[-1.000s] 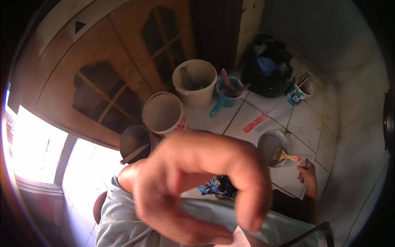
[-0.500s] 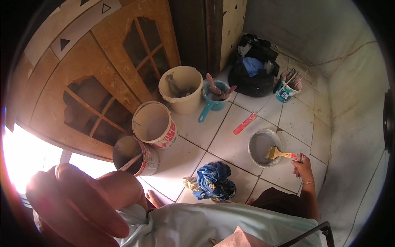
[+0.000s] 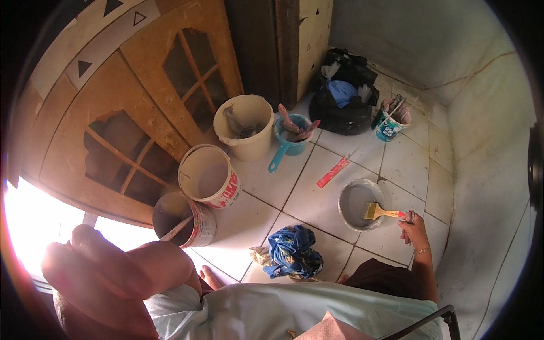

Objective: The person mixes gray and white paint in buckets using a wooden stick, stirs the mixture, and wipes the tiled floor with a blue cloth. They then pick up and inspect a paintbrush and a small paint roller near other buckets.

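At the right, my right hand (image 3: 415, 229) is closed at the red end of a paintbrush (image 3: 383, 212) with a yellow handle. Its bristles reach over the near rim of a round tub (image 3: 340, 211) of grey paint on the floor. Grey smears mark the fingers. My left hand (image 3: 85, 255) is raised close at the lower left, far from the tub, before bright light. Its fingers look bent but are blurred, and nothing held shows. A crumpled blue patterned cloth (image 3: 294, 249) lies on the tiles between my arms.
Several buckets, including a cream one (image 3: 249, 148) and a red-marked white one (image 3: 229, 190), stand by wooden doors (image 3: 127, 62). Near them are a teal dipper (image 3: 277, 156), a red-handled tool (image 3: 332, 173), a black bag (image 3: 343, 119) and a teal pail of brushes (image 3: 388, 131). A wall (image 3: 487, 153) rises at right.
My left hand has turned, and a finger that reached toward the lower middle has drawn out of sight. The view has shifted slightly. My right hand and the brush keep their place at the tub.
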The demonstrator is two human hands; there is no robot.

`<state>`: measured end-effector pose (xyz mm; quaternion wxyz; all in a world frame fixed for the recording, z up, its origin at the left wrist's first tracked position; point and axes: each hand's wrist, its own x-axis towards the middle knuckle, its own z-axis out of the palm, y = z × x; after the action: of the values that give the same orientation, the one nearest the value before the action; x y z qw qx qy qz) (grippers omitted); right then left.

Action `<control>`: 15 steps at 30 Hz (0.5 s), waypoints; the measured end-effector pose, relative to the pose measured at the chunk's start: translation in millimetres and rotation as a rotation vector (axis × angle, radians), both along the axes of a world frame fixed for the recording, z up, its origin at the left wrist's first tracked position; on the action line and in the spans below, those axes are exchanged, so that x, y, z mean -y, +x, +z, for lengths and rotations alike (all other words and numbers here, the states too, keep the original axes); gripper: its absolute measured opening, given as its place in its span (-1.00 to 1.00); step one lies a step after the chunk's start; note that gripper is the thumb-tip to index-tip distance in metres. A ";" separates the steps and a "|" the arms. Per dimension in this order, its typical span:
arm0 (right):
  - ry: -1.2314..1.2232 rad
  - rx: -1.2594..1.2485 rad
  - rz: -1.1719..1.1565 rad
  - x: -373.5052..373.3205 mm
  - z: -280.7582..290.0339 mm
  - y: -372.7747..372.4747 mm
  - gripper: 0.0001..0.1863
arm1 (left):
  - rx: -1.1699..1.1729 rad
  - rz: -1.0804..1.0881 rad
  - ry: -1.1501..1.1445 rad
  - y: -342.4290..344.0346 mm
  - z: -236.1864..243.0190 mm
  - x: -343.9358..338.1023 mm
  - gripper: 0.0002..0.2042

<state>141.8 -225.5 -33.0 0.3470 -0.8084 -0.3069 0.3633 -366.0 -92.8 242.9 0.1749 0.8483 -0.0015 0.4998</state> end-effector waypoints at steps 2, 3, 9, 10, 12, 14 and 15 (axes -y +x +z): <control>0.002 -0.007 -0.014 0.1 -0.7 -0.5 -0.73 | -0.017 0.021 0.008 0.9 2.1 1.0 -0.74; 0.000 -0.005 -0.017 1.3 -1.2 0.7 -0.73 | -0.027 0.032 0.010 1.6 4.0 1.2 -0.74; 0.046 -0.008 -0.041 3.8 -8.2 3.2 -0.70 | 0.031 0.014 0.035 -8.5 -11.7 4.9 -0.70; 0.026 -0.016 -0.031 2.7 -6.2 1.8 -0.72 | 0.000 0.000 0.041 -14.6 -13.6 9.2 -0.70; 0.001 -0.019 -0.016 0.7 -4.7 1.2 -0.73 | -0.020 0.054 -0.007 -15.5 -6.6 16.9 -0.70; 0.038 -0.010 0.006 4.0 -7.7 2.9 -0.73 | -0.010 0.176 -0.134 1.2 14.4 22.3 -0.73; 0.024 -0.009 0.006 4.4 -6.7 2.4 -0.73 | -0.006 0.240 -0.199 8.3 22.4 25.6 -0.74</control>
<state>144.2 -229.9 -39.8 0.3570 -0.8014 -0.3122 0.3645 -357.7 -118.4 265.3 0.1972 0.8224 0.1499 0.5122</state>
